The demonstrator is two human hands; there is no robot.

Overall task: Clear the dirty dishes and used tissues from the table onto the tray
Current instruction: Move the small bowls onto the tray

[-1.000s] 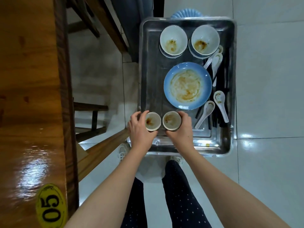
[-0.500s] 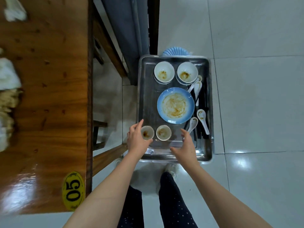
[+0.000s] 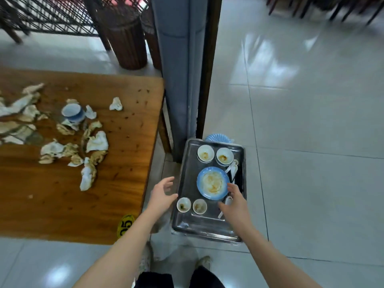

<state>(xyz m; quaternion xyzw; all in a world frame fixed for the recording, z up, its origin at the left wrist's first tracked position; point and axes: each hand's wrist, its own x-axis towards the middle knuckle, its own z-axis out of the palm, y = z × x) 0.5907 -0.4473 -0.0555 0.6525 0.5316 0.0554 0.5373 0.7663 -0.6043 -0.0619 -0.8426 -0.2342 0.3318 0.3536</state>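
Over the metal tray on the floor, both hands are now open and empty: a second ago each gripped one of the two small cups, and those cups now stand free side by side at the tray's near end, the left cup and the right cup almost touching. The left hand has drawn off past the tray's left rim, fingers spread, while the right hand hangs over the near right part of the tray with fingers loosely splayed. The view has also lifted, so far more of the wooden bench shows than before.

Counted on the tray: two white bowls at the far end, one blue plate smeared with sauce in the middle, two cups, and white spoons along the right side; their number is unclear, since the right hand covers some and the dark sticks beside them blur together.

On the bench lies one blue-and-white cup tipped among many crumpled tissues, too scattered and blurred to count, and cut off at the left edge. A yellow number tag at the bench's near edge is half hidden by the left forearm. Something blue and ribbed peeks from behind the tray's far rim; what it is cannot be made out.
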